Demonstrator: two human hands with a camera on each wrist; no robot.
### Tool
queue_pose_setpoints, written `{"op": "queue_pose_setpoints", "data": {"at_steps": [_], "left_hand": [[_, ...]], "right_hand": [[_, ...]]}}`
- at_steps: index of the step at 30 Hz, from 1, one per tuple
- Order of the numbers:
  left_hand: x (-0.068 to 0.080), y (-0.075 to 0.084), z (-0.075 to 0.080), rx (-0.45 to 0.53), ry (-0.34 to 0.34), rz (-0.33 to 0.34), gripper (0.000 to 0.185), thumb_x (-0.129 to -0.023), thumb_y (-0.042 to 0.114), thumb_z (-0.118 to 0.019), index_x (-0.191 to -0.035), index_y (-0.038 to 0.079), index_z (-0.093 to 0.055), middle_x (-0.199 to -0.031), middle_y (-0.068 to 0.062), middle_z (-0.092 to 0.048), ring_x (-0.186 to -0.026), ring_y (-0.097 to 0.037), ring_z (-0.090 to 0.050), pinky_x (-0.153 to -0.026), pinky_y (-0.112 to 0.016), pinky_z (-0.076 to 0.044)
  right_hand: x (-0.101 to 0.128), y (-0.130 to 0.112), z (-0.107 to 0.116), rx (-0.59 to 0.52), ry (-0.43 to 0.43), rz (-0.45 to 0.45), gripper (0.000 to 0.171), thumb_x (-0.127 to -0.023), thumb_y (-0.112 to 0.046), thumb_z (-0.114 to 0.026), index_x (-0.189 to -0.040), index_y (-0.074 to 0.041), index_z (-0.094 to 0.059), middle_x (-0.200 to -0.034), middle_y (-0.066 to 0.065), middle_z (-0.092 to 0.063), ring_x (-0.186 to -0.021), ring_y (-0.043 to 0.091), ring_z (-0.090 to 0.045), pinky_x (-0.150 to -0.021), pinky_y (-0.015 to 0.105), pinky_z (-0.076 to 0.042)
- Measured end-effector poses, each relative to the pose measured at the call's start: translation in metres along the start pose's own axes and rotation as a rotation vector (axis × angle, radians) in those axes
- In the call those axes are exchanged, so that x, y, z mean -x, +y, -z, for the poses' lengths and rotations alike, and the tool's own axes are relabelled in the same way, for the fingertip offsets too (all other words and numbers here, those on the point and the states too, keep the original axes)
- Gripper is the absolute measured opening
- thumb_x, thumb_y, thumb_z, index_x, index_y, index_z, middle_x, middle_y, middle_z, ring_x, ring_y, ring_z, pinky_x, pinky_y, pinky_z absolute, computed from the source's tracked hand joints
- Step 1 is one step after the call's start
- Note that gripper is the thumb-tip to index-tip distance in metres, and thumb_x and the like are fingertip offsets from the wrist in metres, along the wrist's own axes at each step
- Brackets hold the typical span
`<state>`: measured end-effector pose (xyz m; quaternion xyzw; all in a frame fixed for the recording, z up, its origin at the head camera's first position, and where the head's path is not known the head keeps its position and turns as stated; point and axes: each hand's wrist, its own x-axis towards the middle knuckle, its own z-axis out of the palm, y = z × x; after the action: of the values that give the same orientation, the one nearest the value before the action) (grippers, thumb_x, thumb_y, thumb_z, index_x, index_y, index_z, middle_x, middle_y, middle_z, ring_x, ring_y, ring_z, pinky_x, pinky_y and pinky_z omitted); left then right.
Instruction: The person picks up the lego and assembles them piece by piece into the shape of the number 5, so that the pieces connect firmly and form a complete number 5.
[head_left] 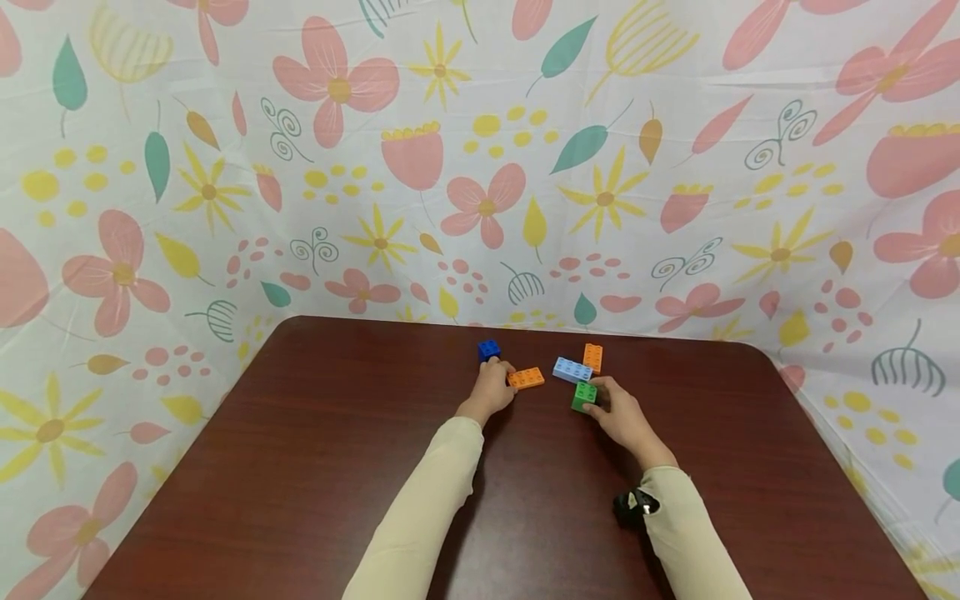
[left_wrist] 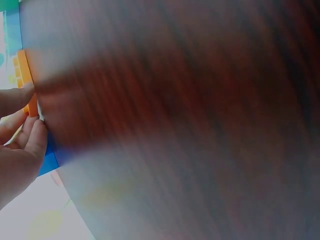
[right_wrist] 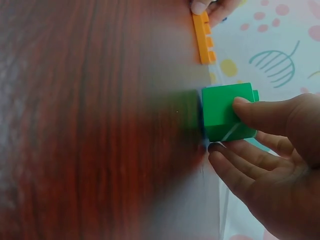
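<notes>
My left hand (head_left: pixel 491 390) pinches the left end of a flat orange toy brick (head_left: pixel 527 378) between thumb and fingers, as the left wrist view also shows. Just behind that hand sits a dark blue brick (head_left: pixel 488 349), partly covered by the fingers. With thumb on one side and fingers on the other, my right hand (head_left: pixel 628 423) holds a square green brick (right_wrist: pixel 220 112). The green brick stands in front of a long light blue brick (head_left: pixel 572 370); whether they touch, I cannot tell. A second orange brick (head_left: pixel 592 357) lies behind the light blue one.
All the bricks are near the far edge of a dark brown wooden table (head_left: pixel 315 467). A flower-patterned cloth (head_left: pixel 480 167) hangs directly behind it and along the sides. A black device (head_left: pixel 634 507) is strapped at the right wrist.
</notes>
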<state>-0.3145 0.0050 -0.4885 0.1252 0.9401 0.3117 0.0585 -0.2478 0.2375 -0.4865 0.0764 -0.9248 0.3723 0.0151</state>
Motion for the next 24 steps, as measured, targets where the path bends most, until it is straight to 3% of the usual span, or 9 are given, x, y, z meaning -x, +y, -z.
{"op": "queue_pose_setpoints", "data": {"at_steps": [11,24], "left_hand": [[0.003,-0.005,0.004,0.037,-0.012,-0.045,0.033,-0.09,0.007,-0.066,-0.122,0.003,-0.061,-0.12,-0.013,-0.049,-0.116,-0.028,-0.045,-0.098,-0.034,-0.044],[0.011,-0.017,0.012,0.081,-0.021,-0.126,0.029,-0.09,0.008,-0.067,-0.118,0.005,-0.062,-0.108,-0.008,-0.05,-0.101,-0.021,-0.05,-0.089,-0.032,-0.047]], "right_hand": [[-0.002,-0.001,0.001,-0.037,0.044,0.044,0.042,-0.093,-0.004,-0.06,-0.132,0.004,-0.044,-0.127,0.032,-0.052,-0.117,0.047,-0.05,-0.094,0.058,-0.042],[-0.005,-0.008,0.0,-0.104,0.086,0.099,0.041,-0.09,-0.002,-0.065,-0.128,0.002,-0.049,-0.121,0.028,-0.057,-0.113,0.043,-0.056,-0.093,0.054,-0.045]]}}
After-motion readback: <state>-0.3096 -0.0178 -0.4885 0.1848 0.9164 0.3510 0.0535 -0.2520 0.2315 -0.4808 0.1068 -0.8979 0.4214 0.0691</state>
